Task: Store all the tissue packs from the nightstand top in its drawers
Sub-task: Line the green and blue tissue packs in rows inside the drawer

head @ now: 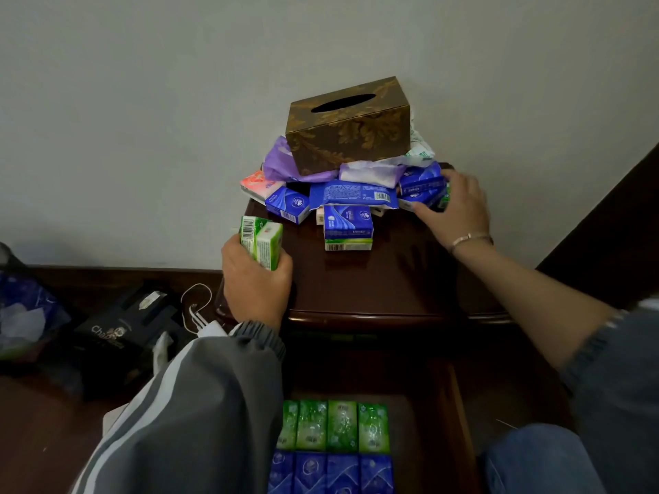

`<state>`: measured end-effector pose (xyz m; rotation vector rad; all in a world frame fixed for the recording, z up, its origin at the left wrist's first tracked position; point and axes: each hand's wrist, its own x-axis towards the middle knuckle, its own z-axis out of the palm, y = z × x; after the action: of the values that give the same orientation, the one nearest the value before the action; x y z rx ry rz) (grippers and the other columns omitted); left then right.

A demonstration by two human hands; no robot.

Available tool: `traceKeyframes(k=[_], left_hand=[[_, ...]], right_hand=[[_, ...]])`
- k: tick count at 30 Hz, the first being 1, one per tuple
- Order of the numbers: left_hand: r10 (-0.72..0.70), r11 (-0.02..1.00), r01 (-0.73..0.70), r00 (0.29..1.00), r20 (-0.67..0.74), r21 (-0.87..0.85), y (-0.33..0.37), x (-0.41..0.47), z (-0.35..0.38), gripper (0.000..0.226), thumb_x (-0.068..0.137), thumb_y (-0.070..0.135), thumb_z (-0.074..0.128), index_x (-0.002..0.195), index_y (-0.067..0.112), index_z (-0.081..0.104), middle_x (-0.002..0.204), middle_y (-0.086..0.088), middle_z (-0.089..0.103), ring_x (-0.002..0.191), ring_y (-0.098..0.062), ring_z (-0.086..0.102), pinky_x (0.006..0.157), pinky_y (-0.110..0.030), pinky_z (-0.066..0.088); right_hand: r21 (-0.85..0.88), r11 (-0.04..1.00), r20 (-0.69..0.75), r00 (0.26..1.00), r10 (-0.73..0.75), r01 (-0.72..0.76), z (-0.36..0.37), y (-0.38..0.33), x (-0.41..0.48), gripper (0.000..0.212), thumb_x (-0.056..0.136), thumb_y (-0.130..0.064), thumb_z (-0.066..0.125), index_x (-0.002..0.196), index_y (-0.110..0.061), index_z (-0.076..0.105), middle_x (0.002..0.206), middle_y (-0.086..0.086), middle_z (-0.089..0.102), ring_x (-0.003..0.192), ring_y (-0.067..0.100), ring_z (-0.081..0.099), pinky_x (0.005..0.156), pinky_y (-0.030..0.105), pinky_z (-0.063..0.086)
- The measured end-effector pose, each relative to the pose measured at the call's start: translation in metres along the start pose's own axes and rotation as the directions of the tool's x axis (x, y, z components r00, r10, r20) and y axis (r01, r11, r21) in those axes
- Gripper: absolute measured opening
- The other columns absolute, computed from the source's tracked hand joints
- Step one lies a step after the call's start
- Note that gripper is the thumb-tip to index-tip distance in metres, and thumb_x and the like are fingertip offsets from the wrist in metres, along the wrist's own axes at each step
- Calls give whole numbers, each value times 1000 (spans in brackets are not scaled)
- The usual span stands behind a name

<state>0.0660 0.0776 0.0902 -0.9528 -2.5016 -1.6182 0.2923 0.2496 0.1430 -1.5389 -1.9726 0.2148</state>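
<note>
A dark wooden nightstand [374, 287] stands against the wall with a heap of tissue packs at its back. My left hand [255, 279] grips two green tissue packs [261, 240] above the top's left front corner. My right hand [458, 205] wraps around a stack of blue packs [420, 185] at the heap's right side. More blue packs [347, 222] and a pink pack [255, 183] lie in the heap. Below, the open drawer [453, 422] holds a row of green packs [335, 426] and a row of blue packs [333, 472].
A brown patterned tissue box [349, 123] sits on top of purple and white soft packs at the back. On the floor to the left are a black box [124, 326], a white cable [194, 308] and a blue bag [25, 311]. My knee [535, 458] is at the lower right.
</note>
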Motion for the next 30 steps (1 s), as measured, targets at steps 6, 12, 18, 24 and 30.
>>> traceKeyframes(k=[6,12,18,24,30], left_hand=[[-3,1000,3,1000,-16,26,0,0,2,61,74,38,68,124,11,45,115,-7,57,103,-26,59,85,-45,51],[9,999,-7,999,-50,42,-3,-1,5,59,74,40,67,122,13,45,112,-5,57,100,-24,60,79,-36,48],[12,999,-10,998,-53,38,-4,-1,5,59,74,41,68,122,14,45,112,-4,57,99,-22,60,78,-35,49],[4,999,-1,998,-67,41,-3,-2,5,58,73,43,65,120,14,46,109,-4,57,97,-24,60,77,-40,52],[20,998,-17,998,-65,56,-4,-2,5,60,75,42,66,123,13,45,113,-5,57,101,-23,60,80,-44,53]], right_hand=[[-290,934,259,957,-132,207,20,0,50,105,66,-50,77,147,-26,15,156,14,13,139,38,22,107,53,30],[-238,939,174,962,-211,248,29,11,46,87,67,-26,80,137,-12,30,146,16,29,122,38,44,96,49,46],[-142,956,103,965,-243,256,37,12,33,82,72,-17,74,140,-8,28,146,16,31,123,38,42,101,45,40],[47,980,99,976,-196,192,28,12,18,100,73,-17,76,148,-12,11,137,17,45,119,33,49,95,45,46],[-39,962,199,946,-257,269,10,23,-14,71,73,-18,75,134,-3,41,136,18,43,123,32,44,97,38,39]])
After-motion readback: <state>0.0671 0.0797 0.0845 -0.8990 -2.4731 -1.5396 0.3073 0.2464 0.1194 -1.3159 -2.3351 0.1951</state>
